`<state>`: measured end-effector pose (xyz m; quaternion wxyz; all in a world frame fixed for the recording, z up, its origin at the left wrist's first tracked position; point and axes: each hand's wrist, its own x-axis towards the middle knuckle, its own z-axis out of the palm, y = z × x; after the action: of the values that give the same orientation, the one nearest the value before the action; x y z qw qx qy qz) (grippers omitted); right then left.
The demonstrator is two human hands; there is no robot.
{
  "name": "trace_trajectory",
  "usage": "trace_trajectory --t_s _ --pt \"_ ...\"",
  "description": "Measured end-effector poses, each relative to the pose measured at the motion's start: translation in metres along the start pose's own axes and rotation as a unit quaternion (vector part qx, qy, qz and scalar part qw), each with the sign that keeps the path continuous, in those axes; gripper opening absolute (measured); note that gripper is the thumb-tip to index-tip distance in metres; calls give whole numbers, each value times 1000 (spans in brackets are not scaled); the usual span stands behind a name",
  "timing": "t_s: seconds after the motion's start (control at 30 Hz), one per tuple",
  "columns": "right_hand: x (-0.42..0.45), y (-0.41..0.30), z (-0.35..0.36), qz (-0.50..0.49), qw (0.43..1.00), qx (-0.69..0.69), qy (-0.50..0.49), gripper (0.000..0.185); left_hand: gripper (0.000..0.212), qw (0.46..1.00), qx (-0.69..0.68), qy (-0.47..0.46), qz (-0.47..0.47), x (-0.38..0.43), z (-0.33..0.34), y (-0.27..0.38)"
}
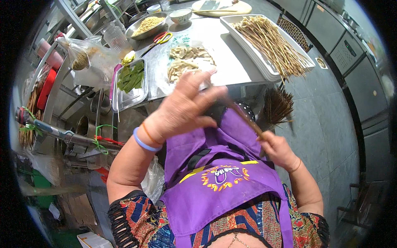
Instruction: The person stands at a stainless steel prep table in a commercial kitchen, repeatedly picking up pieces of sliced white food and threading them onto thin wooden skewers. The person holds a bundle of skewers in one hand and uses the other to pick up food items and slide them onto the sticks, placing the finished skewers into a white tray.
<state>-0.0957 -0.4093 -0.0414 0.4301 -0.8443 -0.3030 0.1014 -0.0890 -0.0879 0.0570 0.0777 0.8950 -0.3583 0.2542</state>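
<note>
My right hand point(276, 150) is closed around the lower end of a brown stick point(246, 119), which slants up and to the left over my purple apron point(223, 173). Motion blurs the stick's far end. My left hand point(189, 104) hovers near that end, its fingers spread; whether a fingertip touches the stick is unclear. Just beyond the left hand, pale sliced food strips point(189, 59) lie on a plastic bag on the table. To their left, cut green leaf pieces point(131, 77) fill part of a clear plastic tray point(131, 97).
Many thin skewers point(269, 43) lie in stacked white trays point(265, 69) at the table's right. Red-and-yellow scissors point(161, 38), a metal bowl point(131, 33) of shredded food and a patterned bowl point(180, 18) are farther back. Dark bristles point(276, 107) stand by the floor at right; a metal rack point(49, 99) borders the left.
</note>
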Motion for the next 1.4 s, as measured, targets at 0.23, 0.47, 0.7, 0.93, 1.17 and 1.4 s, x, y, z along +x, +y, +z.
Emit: trace_trajectory --t_s 0.23,0.47,0.7,0.93,1.17,1.4 --pt "18 -36 -2 60 872 472 114 24 16 911 -147 170 -346 -15 67 -103" --pt "6 -28 34 152 824 545 -34 23 24 918 -19 -39 -395 16 121 -108" --pt "10 -26 16 101 950 292 49 23 17 893 19 -79 -443 16 139 -117" --pt "-5 -11 26 114 939 317 70 12 18 914 -21 -81 -397 2 121 -106" --pt "-7 -6 30 128 934 326 63 10 22 889 -16 -136 -436 -2 120 -108" --pt "-6 6 30 115 964 219 94 12 18 909 -18 -32 -416 -15 121 -102"
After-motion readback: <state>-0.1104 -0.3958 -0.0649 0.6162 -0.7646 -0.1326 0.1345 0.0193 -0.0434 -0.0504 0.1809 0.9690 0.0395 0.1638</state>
